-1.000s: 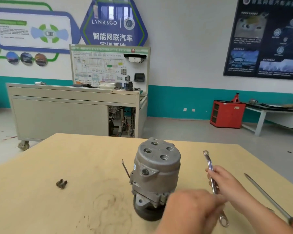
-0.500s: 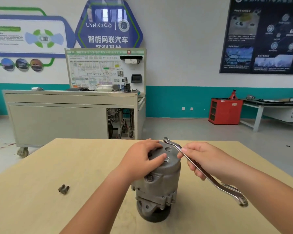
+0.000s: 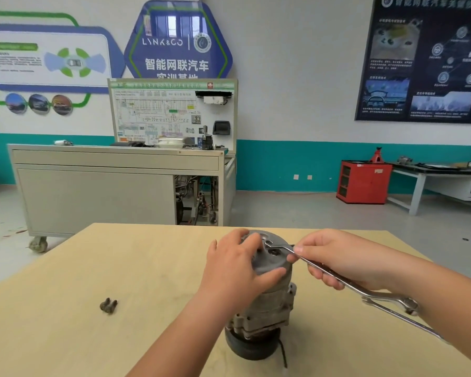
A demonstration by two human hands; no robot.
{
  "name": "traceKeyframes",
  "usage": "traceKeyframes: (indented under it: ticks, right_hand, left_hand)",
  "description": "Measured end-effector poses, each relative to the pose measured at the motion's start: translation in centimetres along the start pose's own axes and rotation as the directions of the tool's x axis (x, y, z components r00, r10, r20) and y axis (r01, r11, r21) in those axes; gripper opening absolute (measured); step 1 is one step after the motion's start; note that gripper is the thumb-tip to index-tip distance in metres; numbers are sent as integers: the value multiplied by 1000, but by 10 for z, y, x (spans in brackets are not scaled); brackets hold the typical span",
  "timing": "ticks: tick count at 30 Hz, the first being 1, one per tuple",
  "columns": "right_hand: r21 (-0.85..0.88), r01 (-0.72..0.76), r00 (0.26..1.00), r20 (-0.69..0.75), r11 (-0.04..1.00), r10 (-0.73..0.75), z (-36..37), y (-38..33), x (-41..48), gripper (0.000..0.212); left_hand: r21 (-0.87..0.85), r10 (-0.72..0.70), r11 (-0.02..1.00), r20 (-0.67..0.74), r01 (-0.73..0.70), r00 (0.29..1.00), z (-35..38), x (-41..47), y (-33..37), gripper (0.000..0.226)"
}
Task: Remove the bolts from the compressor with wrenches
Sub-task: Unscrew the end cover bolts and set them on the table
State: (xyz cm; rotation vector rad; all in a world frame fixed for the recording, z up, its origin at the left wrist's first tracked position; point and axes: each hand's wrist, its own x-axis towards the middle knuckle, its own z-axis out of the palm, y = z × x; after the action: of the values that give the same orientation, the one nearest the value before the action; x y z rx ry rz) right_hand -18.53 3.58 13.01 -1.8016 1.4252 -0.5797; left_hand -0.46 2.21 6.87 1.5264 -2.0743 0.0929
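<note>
Workshop walls with posters, a grey bench (image 3: 93, 197) and a red cabinet (image 3: 363, 183) stand behind a pale wooden table (image 3: 65, 336).

Head view: the compressor (image 3: 269, 297) stands on end on its dark pulley, about midway across the table and nearer the near edge than the far one. The left hand (image 3: 234, 268) grips its top, with the fingers curled over the far rim and the thumb pressed against the near side. The right hand (image 3: 337, 257) holds the wrench (image 3: 335, 276), fingers wrapped round the shank and thumb and forefinger pinching close behind the head.

A second ago the left hand was low by the compressor's base and the right was lifting the wrench off the table on the right. Half a second ago the left hand had landed on the top and the wrench head hovered just over it. Now the head has come down onto the top face, over one of the recessed holes. Whether it sits fully on a bolt I cannot tell, as the left fingers hide part of the face.

By my reading the reach is over and the fitting has begun, with the turn next and the left hand bracing against it.

Two loose bolts (image 3: 108, 305) lie well apart to the left, so some are probably out. A slim metal tool (image 3: 408, 321) lies by the right edge.
</note>
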Motion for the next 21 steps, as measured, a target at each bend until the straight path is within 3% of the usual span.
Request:
traceKeyframes:
  ticks: [11,16,21]
  right_hand:
    - [-199,-54,998,5,978,56,-12,-2,-5,29]
    - [-209,-102,991,65,973,118,-18,-10,-2,31]
    - [-175,-151,975,137,973,176,-27,-16,3,35]
  left_hand:
    - [121,-27,992,-63,35,998,12,-1,19,40]
    - [164,-51,985,-29,55,998,14,2,27,40]
    - [183,-57,981,-15,59,998,17,6,27,53]
